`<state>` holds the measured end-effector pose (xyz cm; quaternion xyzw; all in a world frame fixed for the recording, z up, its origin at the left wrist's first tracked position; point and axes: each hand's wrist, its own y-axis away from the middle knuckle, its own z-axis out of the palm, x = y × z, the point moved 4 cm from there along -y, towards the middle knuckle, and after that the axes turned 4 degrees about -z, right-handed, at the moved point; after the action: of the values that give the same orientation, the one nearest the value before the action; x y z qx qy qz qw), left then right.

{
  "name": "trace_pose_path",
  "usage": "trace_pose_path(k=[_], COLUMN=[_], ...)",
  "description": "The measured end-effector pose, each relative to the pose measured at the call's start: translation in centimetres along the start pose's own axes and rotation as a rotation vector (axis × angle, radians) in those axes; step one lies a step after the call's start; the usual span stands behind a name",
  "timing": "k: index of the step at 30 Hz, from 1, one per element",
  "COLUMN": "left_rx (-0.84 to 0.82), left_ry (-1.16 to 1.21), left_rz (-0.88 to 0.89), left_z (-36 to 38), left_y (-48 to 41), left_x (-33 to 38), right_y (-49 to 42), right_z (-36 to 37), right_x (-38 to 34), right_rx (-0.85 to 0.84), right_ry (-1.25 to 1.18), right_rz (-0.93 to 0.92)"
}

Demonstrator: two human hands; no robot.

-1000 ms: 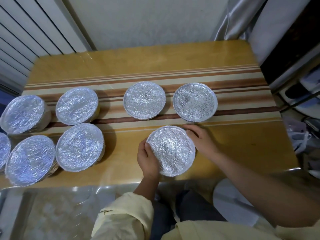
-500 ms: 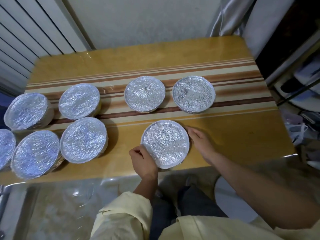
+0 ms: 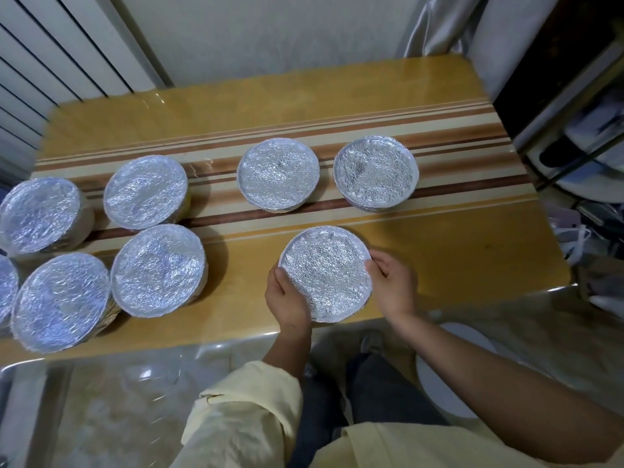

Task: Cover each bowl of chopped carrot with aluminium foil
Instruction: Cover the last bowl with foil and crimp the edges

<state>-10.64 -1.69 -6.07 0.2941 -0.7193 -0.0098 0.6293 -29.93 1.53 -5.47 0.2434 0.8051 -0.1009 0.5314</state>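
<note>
Eight bowls show in your head view, each capped with crinkled aluminium foil, so the carrot inside cannot be seen. Your nearest bowl [image 3: 326, 273] stands close to the front edge of the table [image 3: 439, 248], right of centre, and both your hands grip it. Your left hand [image 3: 287, 298] curls against its left rim with the thumb lying along the foil edge. Your right hand [image 3: 391, 285] clasps the right rim, fingers bent down the bowl's side; whether the fingertips reach underneath cannot be told. Behind it, on the table's brown stripes, the middle bowl [image 3: 278, 173] and the right bowl [image 3: 375, 173] stand side by side, a little apart. To your left, five more crowd together. The rear left bowl [image 3: 146, 192] sits just behind the front left bowl [image 3: 158, 270]. Further out are the far rear bowl [image 3: 42, 214] and the far front bowl [image 3: 62, 302], which looks pressed against the front left bowl. The edge bowl [image 3: 6, 288] is cut off by the frame. Your pale yellow sleeve [image 3: 250, 410] covers the left arm down to the wrist, and your right forearm is bare.
</note>
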Motion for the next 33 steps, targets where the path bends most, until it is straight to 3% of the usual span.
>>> trace_pose_path(k=[7, 10, 14, 20, 30, 33], left_rx=[-0.055, -0.150, -0.186, -0.173, -0.202, -0.190], left_ry=[-0.003, 0.029, -0.011, -0.037, 0.005, -0.022], left_rz=[-0.082, -0.006, 0.116, 0.121, 0.112, 0.142], left_z=[-0.5, -0.2, 0.1, 0.2, 0.2, 0.2], left_y=[-0.4, -0.9, -2.1, -2.2, -2.2, -2.2], left_x=[0.1, 1.4, 1.2, 0.7, 1.1, 1.4], right_y=[-2.1, -2.9, -3.2, -3.1, -6.1, -6.0], right_z=[-0.9, -0.5, 0.7, 1.0, 2.5, 3.3], right_x=[-0.1, -0.9, -1.0, -1.2, -5.1, -4.8], right_rx=[-0.183, -0.214, -0.175, -0.121, -0.433, -0.410], right_ry=[-0.093, -0.112, -0.042, -0.021, 0.021, 0.021], right_rz=[0.109, 0.073, 0.038, 0.036, -0.082, -0.078])
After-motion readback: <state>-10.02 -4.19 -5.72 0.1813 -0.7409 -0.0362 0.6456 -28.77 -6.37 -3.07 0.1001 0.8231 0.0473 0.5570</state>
